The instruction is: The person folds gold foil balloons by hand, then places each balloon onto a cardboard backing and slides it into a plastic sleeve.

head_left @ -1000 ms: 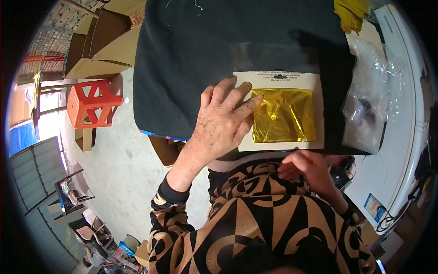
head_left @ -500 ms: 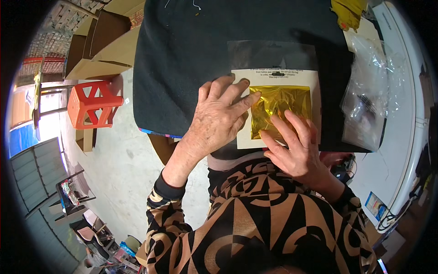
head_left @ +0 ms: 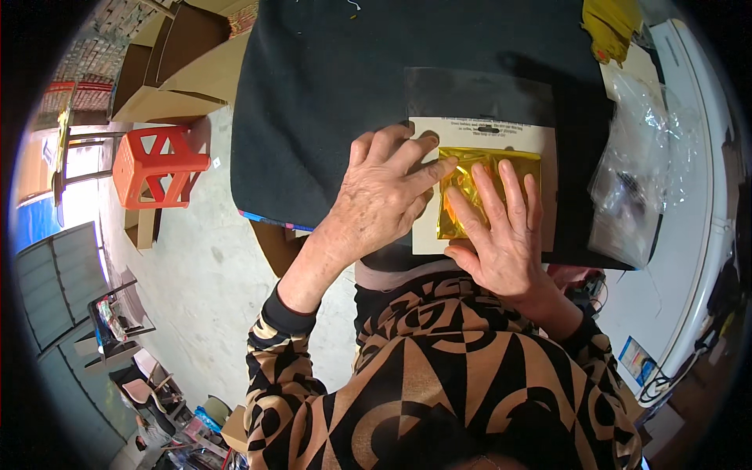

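A square gold foil packet (head_left: pixel 464 178) lies on a white card (head_left: pixel 426 239) inside a clear plastic bag, whose clear flap (head_left: pixel 478 92) extends past the card's far edge. My right hand (head_left: pixel 505 254) rests flat over the packet, fingers stretched and spread, covering much of it. My left hand (head_left: pixel 376 196) is at the bag's left edge with bent, parted fingers; one fingertip touches the packet's upper left corner. Nothing shows in its grasp, though the thumb side is partly hidden. Under all this is a table covered with black cloth (head_left: pixel 321 78).
Clear plastic bags (head_left: pixel 630 168) lie at the table's right side, with a yellow cloth-like item (head_left: pixel 609 31) beyond them. On the floor to the left stands a red plastic stool (head_left: pixel 160 168), near open cardboard boxes (head_left: pixel 184 74). A white appliance-like edge (head_left: pixel 701 235) runs along the far right.
My right hand has gone from curled fingers to lying flat, farther up the gold packet. My left hand stays at the bag's edge. The whole view has shifted slightly.
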Motion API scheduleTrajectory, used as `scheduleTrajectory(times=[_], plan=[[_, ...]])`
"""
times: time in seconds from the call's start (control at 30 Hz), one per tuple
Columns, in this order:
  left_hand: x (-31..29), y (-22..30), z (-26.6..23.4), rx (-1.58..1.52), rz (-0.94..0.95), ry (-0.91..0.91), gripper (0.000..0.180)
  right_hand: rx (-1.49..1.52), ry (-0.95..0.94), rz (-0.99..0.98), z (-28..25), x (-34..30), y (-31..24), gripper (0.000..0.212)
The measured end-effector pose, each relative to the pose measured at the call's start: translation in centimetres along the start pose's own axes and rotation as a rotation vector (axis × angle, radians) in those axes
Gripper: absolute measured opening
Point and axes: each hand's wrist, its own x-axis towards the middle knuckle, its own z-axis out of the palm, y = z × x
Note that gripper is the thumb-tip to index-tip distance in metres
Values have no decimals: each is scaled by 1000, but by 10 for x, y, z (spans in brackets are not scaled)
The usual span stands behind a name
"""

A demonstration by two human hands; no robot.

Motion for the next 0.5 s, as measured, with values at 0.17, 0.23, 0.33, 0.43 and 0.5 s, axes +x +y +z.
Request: scheduleTrajectory(times=[0.17, 0.23, 0.33, 0.43, 0.5], plan=[[-1, 0, 1, 20, 5, 8, 44, 0, -12, 11, 1, 4, -2, 89], [0, -1, 1, 10, 3, 10, 44, 2, -17, 12, 2, 6, -3, 90], [0, -2, 2, 4, 6, 10, 44, 19, -10, -1, 6, 9, -2, 93], [0, -3, 3, 8, 11, 16, 43, 8, -29, -24, 7, 10, 0, 94], [-1, -4, 3, 7, 14, 23, 43, 24, -21, -38, 7, 10, 1, 94]])
